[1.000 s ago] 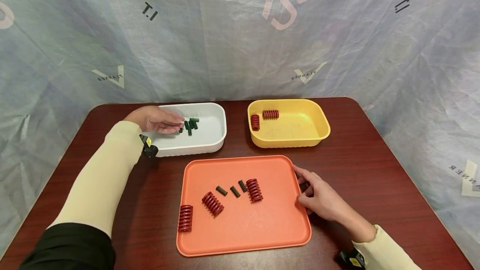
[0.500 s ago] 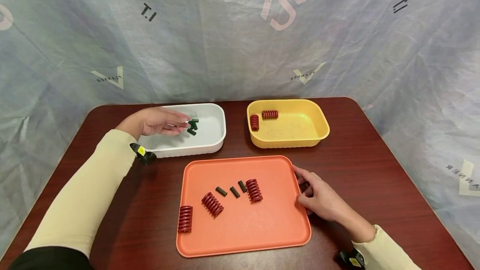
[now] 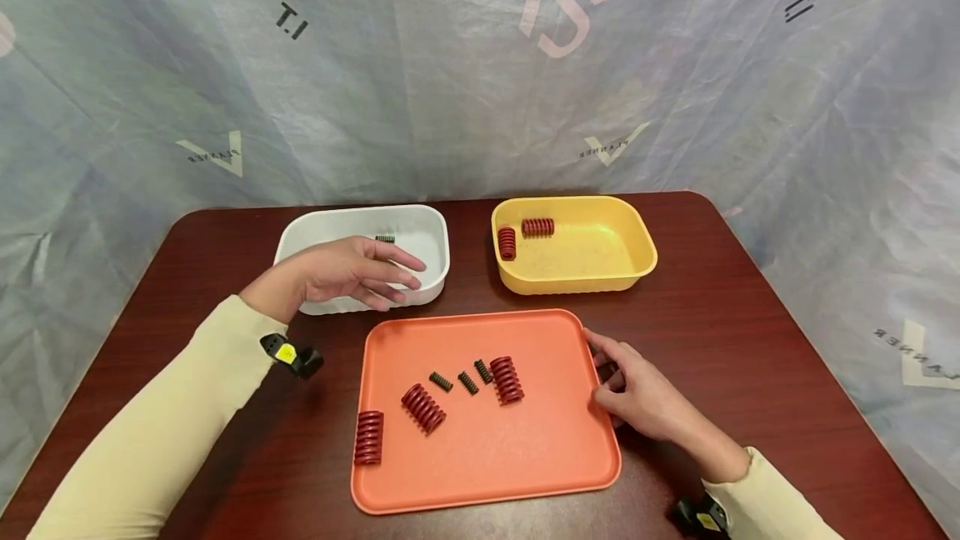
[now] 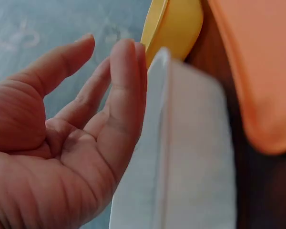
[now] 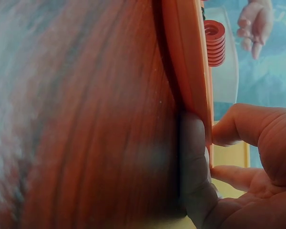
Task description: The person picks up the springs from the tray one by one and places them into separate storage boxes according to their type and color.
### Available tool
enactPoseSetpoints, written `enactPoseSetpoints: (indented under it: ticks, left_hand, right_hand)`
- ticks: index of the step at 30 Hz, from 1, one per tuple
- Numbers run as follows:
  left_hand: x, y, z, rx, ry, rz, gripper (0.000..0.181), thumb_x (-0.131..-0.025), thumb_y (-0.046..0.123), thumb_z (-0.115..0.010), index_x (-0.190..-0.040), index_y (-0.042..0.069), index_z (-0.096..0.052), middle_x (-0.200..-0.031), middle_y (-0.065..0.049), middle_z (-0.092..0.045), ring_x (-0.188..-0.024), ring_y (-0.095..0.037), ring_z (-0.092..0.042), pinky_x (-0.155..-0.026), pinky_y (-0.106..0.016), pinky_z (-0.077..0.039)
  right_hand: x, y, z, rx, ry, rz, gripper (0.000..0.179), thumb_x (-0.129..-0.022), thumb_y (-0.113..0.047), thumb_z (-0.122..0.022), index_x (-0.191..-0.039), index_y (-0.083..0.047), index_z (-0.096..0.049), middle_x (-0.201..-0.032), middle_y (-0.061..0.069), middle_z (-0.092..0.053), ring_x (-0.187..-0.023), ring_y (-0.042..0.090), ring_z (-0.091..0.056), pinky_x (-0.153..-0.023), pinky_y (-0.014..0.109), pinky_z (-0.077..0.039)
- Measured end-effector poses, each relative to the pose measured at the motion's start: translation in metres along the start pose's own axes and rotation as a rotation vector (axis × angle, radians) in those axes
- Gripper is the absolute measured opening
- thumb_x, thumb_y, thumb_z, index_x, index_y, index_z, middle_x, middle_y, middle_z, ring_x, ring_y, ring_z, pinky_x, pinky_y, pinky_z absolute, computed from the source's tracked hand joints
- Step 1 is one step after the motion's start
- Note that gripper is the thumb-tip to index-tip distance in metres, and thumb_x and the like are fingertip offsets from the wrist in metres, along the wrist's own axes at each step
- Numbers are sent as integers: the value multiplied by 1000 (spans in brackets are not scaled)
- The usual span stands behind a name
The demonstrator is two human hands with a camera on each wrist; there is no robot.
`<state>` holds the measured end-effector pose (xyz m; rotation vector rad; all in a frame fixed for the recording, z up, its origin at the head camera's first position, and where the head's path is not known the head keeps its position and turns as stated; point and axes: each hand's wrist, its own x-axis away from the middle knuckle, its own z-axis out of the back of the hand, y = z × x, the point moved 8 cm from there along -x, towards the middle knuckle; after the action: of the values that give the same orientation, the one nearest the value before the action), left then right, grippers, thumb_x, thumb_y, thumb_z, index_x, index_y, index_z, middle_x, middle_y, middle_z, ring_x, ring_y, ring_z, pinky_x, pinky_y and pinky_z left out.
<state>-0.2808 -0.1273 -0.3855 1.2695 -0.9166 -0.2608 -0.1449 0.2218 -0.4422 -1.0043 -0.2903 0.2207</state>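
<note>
My left hand (image 3: 356, 269) is above the front of the white bin (image 3: 438, 282), fingers spread and palm bare in the left wrist view (image 4: 71, 138). One green spring (image 3: 385, 239) shows behind it in the bin; the hand hides the others. My right hand (image 3: 637, 390) pinches the right rim of the orange tray (image 3: 555, 440), thumb above and fingers beneath, as the right wrist view shows. On that tray lie three large red springs, one near the left edge (image 3: 368, 438), and three small dark green springs, the middle one (image 3: 468, 382) between the others.
To the right of the white bin stands a yellow bin (image 3: 600, 257) with two red springs (image 3: 537, 227) at its left end. A grey printed curtain (image 3: 420, 90) hangs behind the dark wooden table (image 3: 750, 340).
My left hand has moved out of the white bin's inside, to the right and toward the tray, with its fingers spreading. The right hand keeps its hold on the tray.
</note>
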Motion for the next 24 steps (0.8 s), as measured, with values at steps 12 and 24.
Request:
enactPoseSetpoints:
  ticks: [12, 24]
  left_hand:
    - [-9, -34, -56, -43, -86, 82, 46, -98, 16, -73, -139, -2, -61, -120, -20, -71, -85, -21, -74, -68, -35, -65]
    - [-16, -66, -72, -58, -144, 151, 34, -97, 18, -74, -129, 6, -71, -117, -13, -74, -85, -24, -75, -69, -38, -65]
  right_hand:
    - [-1, 0, 1, 9, 5, 2, 81, -85, 10, -63, -159, -5, -34, -119, 22, -50, -78, 23, -65, -49, 35, -61]
    - [0, -1, 1, 6, 15, -3, 81, -84, 11, -63, -159, -5, -35, -119, 22, -49, -77, 24, -64, -49, 36, -60]
